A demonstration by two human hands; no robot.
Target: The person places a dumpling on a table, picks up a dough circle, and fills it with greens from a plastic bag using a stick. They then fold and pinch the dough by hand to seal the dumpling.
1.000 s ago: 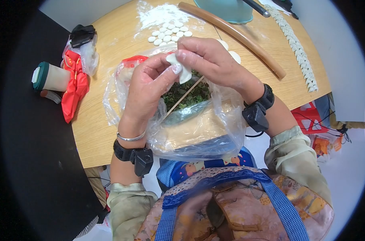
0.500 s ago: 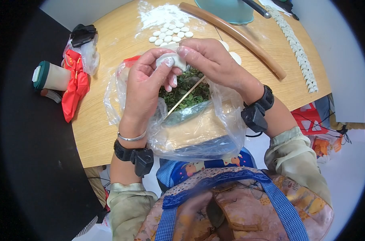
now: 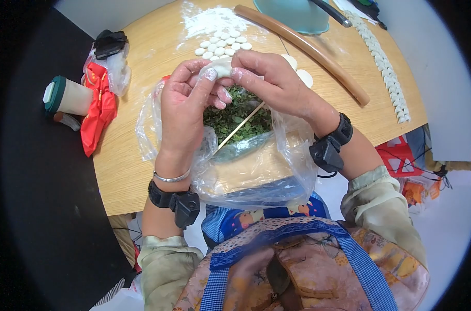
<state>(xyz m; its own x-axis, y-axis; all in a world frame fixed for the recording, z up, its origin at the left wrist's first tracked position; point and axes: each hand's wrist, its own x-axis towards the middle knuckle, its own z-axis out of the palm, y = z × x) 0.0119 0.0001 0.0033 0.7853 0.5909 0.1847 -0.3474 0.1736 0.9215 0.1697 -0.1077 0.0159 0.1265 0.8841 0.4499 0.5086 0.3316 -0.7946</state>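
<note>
A folded white dough wrapper (image 3: 221,67) is held between both hands above a plastic-lined bowl of chopped greens (image 3: 240,116). My left hand (image 3: 191,93) has its floury thumb and fingers closed on the wrapper's left part. My right hand (image 3: 271,83) pinches its right end between thumb and forefinger. A thin light stick (image 3: 239,127) lies slantwise in the greens. Just beyond the hands are small flattened dough pieces (image 3: 220,45), near a patch of flour (image 3: 209,20). Larger round wrappers (image 3: 304,78) lie to the right, partly hidden by my right hand.
A long wooden rolling pin (image 3: 303,49) slants across the table (image 3: 126,176). Rows of shaped dough (image 3: 378,59) line the right side. A teal bowl (image 3: 295,15) stands at the back, with a dark handle (image 3: 333,11) over it. A lidded cup (image 3: 69,96) and red bag (image 3: 98,111) are left.
The wrapper now looks folded over more narrowly, and my right hand's thumb and fingers have moved slightly lower along its right end. Both hands still hold it above the greens.
</note>
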